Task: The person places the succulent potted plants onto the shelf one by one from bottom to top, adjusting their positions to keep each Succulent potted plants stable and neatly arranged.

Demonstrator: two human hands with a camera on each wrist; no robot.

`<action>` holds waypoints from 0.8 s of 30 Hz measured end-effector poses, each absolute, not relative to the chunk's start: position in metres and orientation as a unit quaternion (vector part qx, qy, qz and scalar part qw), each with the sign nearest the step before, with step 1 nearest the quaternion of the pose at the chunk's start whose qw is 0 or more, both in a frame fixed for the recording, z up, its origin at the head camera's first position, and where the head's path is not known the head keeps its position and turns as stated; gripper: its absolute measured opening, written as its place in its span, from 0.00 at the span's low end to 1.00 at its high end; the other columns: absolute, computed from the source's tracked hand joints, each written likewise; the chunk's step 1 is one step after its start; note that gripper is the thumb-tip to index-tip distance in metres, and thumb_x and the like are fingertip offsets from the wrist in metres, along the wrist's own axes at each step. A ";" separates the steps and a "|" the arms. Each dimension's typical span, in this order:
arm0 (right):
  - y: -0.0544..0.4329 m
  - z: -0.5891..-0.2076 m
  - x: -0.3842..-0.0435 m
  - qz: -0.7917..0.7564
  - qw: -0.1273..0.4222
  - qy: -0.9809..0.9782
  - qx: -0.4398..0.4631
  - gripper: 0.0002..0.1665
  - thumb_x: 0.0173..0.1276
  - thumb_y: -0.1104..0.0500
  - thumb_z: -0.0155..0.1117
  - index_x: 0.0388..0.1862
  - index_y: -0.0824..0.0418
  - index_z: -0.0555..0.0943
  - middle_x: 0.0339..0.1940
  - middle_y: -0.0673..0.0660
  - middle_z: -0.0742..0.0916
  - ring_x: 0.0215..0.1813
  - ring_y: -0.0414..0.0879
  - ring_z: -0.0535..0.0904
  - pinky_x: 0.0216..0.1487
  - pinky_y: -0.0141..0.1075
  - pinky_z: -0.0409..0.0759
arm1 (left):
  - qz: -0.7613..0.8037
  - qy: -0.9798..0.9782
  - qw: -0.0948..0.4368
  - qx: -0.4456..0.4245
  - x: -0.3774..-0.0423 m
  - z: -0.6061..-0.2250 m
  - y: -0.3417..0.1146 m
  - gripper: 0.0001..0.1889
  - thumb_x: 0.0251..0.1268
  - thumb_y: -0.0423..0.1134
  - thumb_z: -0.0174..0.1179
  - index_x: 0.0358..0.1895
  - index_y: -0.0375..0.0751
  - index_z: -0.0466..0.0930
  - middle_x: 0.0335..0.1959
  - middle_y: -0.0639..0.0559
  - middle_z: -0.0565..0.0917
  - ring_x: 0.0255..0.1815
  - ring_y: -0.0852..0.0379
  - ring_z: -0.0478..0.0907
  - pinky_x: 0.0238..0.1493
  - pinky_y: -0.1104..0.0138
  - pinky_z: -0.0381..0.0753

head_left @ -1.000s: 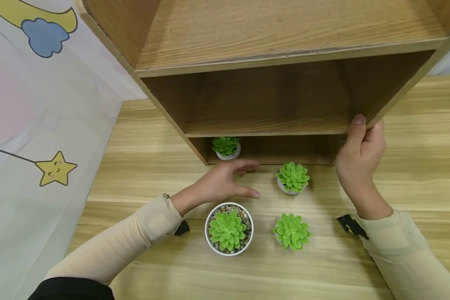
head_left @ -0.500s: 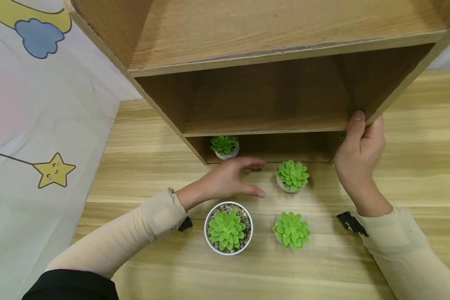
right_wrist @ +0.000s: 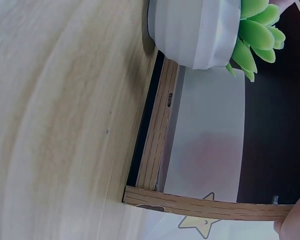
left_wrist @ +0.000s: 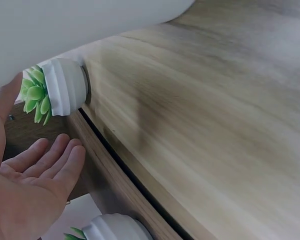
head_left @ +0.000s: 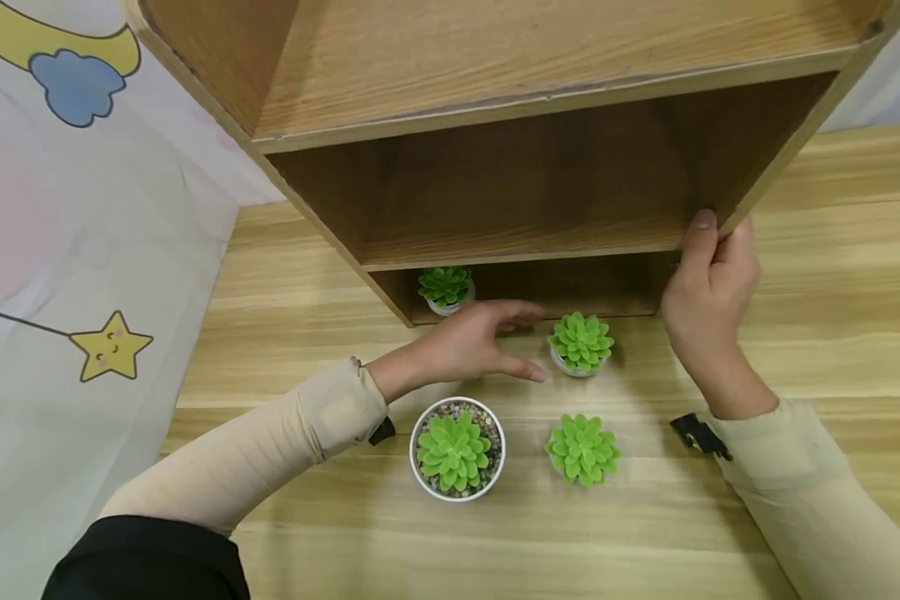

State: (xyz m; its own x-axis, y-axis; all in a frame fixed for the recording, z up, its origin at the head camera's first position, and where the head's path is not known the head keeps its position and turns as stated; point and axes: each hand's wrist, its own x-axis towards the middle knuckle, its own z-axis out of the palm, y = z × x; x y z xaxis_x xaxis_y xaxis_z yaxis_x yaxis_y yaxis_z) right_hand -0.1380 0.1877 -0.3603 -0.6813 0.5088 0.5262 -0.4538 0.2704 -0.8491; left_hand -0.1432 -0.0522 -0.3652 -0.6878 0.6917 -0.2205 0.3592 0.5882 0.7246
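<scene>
In the head view, my left hand [head_left: 471,343] spreads its thumb and fingers just left of a small potted succulent [head_left: 581,340], holding nothing. That plant's ribbed white pot [left_wrist: 65,87] stands upright at the shelf's front edge in the left wrist view. My right hand [head_left: 708,308] grips the right side panel of the wooden shelf unit [head_left: 525,196], its thumb on the inner side. Inside the bottom compartment, at the left, sits another small succulent [head_left: 444,285]; my left hand is close in front of it.
Nearer on the wood-grain table [head_left: 390,546] stand a larger white pot with a succulent [head_left: 456,450] and pebbles, and another small succulent [head_left: 583,450]. A cartoon-printed curtain [head_left: 67,250] borders the left side.
My left hand has moved right, closer to the small succulent by the shelf, staying spread. My right hand keeps its grip on the shelf unit. The plants stay in place.
</scene>
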 end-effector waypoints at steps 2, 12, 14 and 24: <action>0.185 -0.358 -0.137 0.607 0.395 -0.689 -0.021 0.13 0.76 0.66 0.47 0.47 0.63 0.81 0.38 0.47 0.82 0.46 0.43 0.76 0.50 0.30 0.71 | 0.325 0.859 0.248 0.307 -0.144 -0.366 -0.050 0.43 0.51 0.57 0.74 0.69 0.43 0.70 0.63 0.52 0.76 0.62 0.57 0.72 0.63 0.68 0.70; 0.193 -0.372 -0.146 0.595 0.405 -0.694 -0.020 0.11 0.76 0.65 0.48 0.41 0.64 0.80 0.30 0.45 0.77 0.39 0.41 0.72 0.43 0.29 0.68 | 0.308 0.860 0.245 0.324 -0.149 -0.369 -0.037 0.42 0.50 0.52 0.76 0.68 0.41 0.70 0.62 0.53 0.77 0.61 0.59 0.72 0.62 0.70 0.69; 0.194 -0.373 -0.147 0.593 0.402 -0.697 -0.018 0.11 0.76 0.65 0.48 0.43 0.65 0.80 0.31 0.45 0.78 0.40 0.41 0.73 0.43 0.30 0.69 | 0.306 0.860 0.248 0.324 -0.150 -0.368 -0.035 0.42 0.50 0.52 0.76 0.68 0.41 0.70 0.62 0.53 0.77 0.61 0.59 0.72 0.63 0.71 0.68; 0.189 -0.358 -0.138 0.593 0.399 -0.700 -0.009 0.13 0.76 0.65 0.47 0.46 0.67 0.80 0.33 0.46 0.78 0.42 0.41 0.73 0.45 0.30 0.69 | 0.304 0.858 0.264 0.318 -0.151 -0.372 -0.027 0.45 0.49 0.49 0.78 0.70 0.38 0.68 0.65 0.49 0.75 0.63 0.57 0.72 0.63 0.73 0.66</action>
